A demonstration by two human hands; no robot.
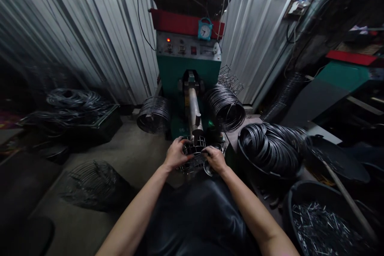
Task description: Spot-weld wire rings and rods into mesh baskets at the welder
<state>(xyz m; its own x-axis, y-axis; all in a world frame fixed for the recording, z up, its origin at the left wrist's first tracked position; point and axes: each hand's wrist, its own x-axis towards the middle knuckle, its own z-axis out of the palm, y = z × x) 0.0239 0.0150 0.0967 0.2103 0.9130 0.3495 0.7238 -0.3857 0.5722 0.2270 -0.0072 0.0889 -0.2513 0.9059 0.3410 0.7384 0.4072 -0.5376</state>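
While the left hand [176, 154] and right hand [215, 160] clench the wire cage [194, 159] from either side directly beneath the machine's metal arm [194, 114], fingers [181, 141] this close risk being pinched or burnt should the cage slip.

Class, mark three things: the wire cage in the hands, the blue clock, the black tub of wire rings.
wire cage [195, 151], head view, on its top ring.
blue clock [205, 31], head view, on its face.
black tub [253, 174], head view, on its front wall.
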